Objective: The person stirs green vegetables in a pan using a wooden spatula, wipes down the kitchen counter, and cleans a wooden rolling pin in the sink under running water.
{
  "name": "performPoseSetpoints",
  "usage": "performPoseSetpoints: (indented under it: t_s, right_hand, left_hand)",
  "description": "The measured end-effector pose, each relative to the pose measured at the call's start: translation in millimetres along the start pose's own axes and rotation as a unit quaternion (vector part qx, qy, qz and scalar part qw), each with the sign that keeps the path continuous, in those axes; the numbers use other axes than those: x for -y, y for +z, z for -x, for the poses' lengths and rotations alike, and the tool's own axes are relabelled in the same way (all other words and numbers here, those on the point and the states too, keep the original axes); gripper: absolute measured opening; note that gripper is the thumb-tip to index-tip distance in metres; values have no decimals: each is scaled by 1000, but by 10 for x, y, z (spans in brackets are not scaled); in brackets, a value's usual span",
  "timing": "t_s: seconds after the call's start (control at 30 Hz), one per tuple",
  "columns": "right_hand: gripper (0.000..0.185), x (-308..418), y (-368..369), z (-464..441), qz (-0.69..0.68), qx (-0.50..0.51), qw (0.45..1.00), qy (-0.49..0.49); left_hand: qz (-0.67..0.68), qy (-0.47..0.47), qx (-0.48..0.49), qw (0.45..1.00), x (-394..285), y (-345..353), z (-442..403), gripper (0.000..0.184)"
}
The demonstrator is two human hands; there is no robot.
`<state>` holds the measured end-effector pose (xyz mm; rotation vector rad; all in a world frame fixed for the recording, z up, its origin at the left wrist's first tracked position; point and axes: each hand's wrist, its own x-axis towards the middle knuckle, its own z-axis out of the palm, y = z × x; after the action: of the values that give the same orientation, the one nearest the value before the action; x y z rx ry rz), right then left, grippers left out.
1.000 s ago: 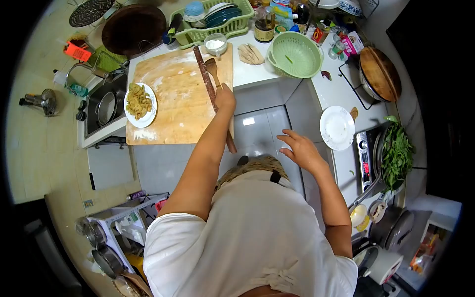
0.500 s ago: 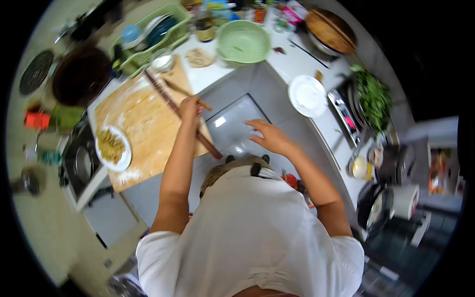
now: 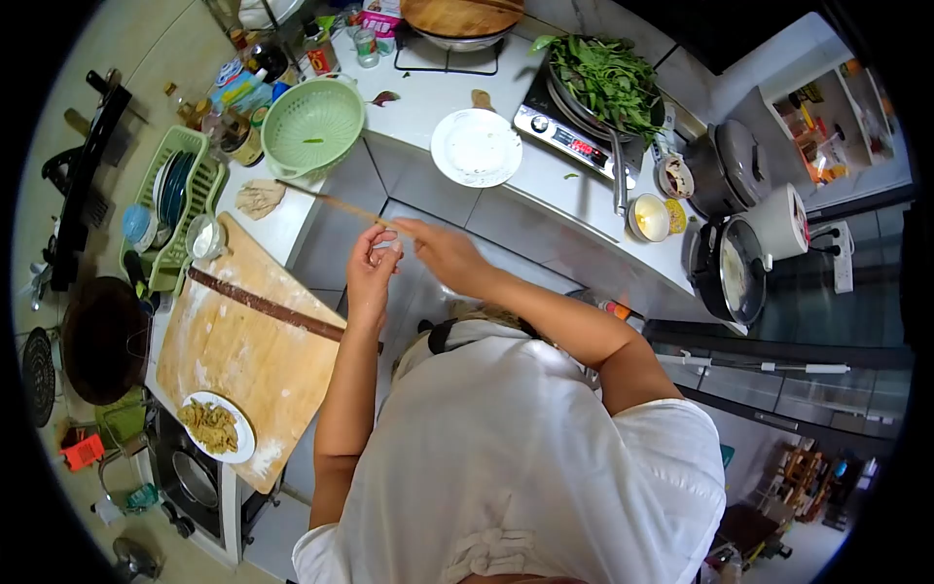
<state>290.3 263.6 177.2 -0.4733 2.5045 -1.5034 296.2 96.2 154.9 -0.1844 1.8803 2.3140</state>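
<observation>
Head view: a floured wooden board [image 3: 282, 380] lies leftmost, then a green colander [image 3: 309, 115]. Beside the board, the left hand [image 3: 369, 279] curls loosely, its grip impossible to tell. The blurred right hand [image 3: 450, 261] holds a wooden spatula [image 3: 341, 204] by its handle end, slanting toward the colander.

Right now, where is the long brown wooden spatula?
In the head view, upper left of centre, the spatula runs from the left hand and right hand toward the beige lump beside the green plastic colander.
</observation>
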Motion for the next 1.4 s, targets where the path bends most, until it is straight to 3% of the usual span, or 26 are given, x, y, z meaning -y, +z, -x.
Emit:
performPoseSetpoints:
  t_s: [0.07, 0.17, 0.2, 0.23, 0.27, 0.3, 0.4, 0.57, 0.6, 0.7, 0.8, 1.0, 1.1, 1.2, 1.23, 1.3, 1.4]
  right_hand:
    - [39, -26, -392, 121, 32, -81, 995, 51]
    - [36, -94, -1282, 337, 71, -228, 970, 47]
    - [33, -78, -1642, 433, 119, -252, 957, 75]
    - [31, -41, -2021, 534, 151, -253, 940, 175]
    - [28, -279, -2343, 650, 212, -342, 915, 29]
    - [28, -393, -2673, 761, 311, -365, 877, 34]
    - [22, -418, -3455, 1083, 511, -317, 783, 158]
    - [20, -743, -4129, 1122, 540, -166, 789, 241]
    - [22, -987, -4191, 1025, 552, -144, 770, 285]
    - [20, -1367, -4239, 722, 561, -118, 784, 240]
    - [19, -1577, -4439, 561, 530, -155, 805, 219]
    - [20, -833, -4671, 856, 517, -162, 810, 225]
    - [20, -526, -4680, 1061, 514, -184, 804, 234]
    - [20, -484, -4671, 1094, 513, -234, 791, 238]
    - [20, -502, -4657, 1093, 514, -255, 784, 238]
    - [20, -610, -4624, 1066, 512, -285, 778, 226]
    - [20, -831, -4503, 995, 518, -323, 763, 213]
  left_hand:
    - [-38, -20, 3, 999, 20, 101, -71, 36]
    - [-66, -77, -17, 995, 249, 145, -216, 33]
    - [-72, -92, -26, 993, 348, 129, -237, 32]
    - [-78, -108, -34, 990, 448, 121, -260, 32]
    - [-71, -126, -44, 988, 555, 128, -273, 31]
    - [-65, -142, -56, 986, 657, 121, -300, 30]
    - [-56, -184, -77, 978, 863, 325, -381, 28]
    - [-38, -200, -35, 978, 1054, 992, -558, 29]
    - [-40, -198, -26, 979, 1040, 1188, -599, 29]
    - [-51, -198, 30, 978, 956, 1786, -684, 31]
    - [-59, -196, 119, 972, 850, 2252, -752, 32]
    - [-78, -233, 256, 935, 672, 2808, -919, 34]
    - [-111, -191, 255, 941, 675, 2961, -1077, 31]
    - [-124, -92, 226, 962, 726, 3054, -1357, 27]
    - [-177, -12, 186, 966, 685, 3125, -1462, 24]
    - [-346, 165, 132, 914, 404, 3274, -1642, 23]
    - [-340, 340, 119, 869, 51, 3692, -2010, 20]
